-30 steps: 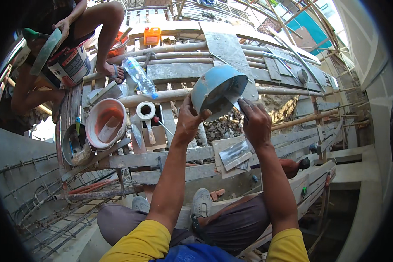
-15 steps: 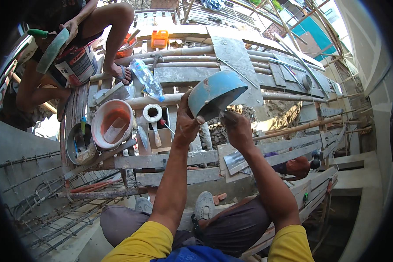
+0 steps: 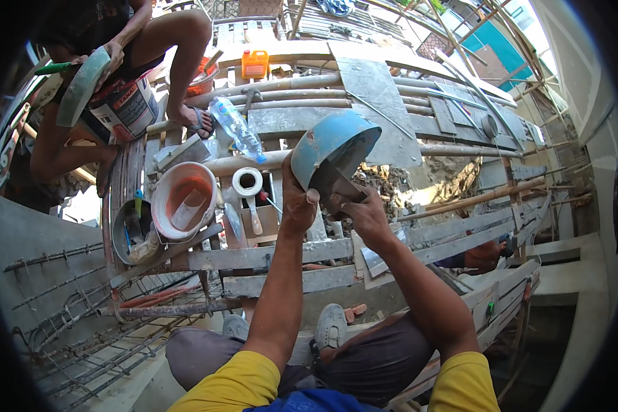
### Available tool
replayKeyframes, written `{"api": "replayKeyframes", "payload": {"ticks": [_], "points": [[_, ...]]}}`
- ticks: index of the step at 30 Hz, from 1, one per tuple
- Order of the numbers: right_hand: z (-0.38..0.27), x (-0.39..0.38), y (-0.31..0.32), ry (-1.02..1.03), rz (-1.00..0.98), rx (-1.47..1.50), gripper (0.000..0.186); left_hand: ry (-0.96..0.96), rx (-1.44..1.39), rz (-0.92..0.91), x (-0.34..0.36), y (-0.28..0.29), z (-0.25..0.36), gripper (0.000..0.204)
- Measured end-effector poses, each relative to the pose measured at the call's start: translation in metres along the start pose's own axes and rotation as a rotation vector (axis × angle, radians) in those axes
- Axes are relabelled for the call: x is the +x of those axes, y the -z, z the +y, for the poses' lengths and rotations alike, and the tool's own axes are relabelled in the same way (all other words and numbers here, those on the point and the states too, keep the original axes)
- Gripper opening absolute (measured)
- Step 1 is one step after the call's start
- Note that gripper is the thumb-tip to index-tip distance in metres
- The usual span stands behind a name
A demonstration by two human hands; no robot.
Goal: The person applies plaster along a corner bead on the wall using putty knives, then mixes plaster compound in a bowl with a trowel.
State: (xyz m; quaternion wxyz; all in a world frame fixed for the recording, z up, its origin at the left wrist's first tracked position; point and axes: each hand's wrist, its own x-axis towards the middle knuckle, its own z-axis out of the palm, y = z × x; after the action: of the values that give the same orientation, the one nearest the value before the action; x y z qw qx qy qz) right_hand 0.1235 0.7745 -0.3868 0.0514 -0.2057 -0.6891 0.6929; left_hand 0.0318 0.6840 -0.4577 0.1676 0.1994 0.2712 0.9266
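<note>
A round blue bowl (image 3: pixel 329 141), scuffed and dirty with a dark inside, is tilted up in front of me. My left hand (image 3: pixel 299 203) is closed on its left lower rim. My right hand (image 3: pixel 369 214) is closed on a flat, dark scraper (image 3: pixel 338 182), whose wide end reaches into the bowl's mouth. Shadow inside the bowl hides the scraper's edge. Below and left of the bowl, on the planks, lie a roll of white tape (image 3: pixel 246 181), a white-handled tool (image 3: pixel 255 218) and a pointed trowel (image 3: pixel 231 221).
A pinkish bucket (image 3: pixel 159 206) and a dark basin (image 3: pixel 121 237) stand left. A water bottle (image 3: pixel 235 130) lies beyond them. Another person (image 3: pixel 185 69) sits far left, holding a pale bowl (image 3: pixel 82 89) and a green-handled tool. Gaps show between planks; bare rebar (image 3: pixel 69 295) lies lower left.
The bowl has tipped, turning its opening more towards me. My right hand has shifted down and right, and the scraper now shows plainly. The whole view has shifted slightly.
</note>
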Motion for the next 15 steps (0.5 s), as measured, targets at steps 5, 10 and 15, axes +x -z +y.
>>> {"api": "replayKeyframes", "payload": {"ticks": [5, 10, 15], "points": [[-0.012, -0.005, -0.007, -0.1, 0.068, 0.269, 0.017, 0.053, 0.012, -0.006, -0.003, -0.002, 0.007, 0.118], [0.014, 0.007, 0.016, 0.056, 0.288, 0.282, 0.028, 0.033, -0.147, 0.035, -0.002, 0.004, 0.004, 0.116], [-0.002, 0.006, 0.009, 0.095, 0.347, 0.284, 0.025, 0.056, -0.212, 0.015, -0.005, 0.009, -0.002, 0.115]]}}
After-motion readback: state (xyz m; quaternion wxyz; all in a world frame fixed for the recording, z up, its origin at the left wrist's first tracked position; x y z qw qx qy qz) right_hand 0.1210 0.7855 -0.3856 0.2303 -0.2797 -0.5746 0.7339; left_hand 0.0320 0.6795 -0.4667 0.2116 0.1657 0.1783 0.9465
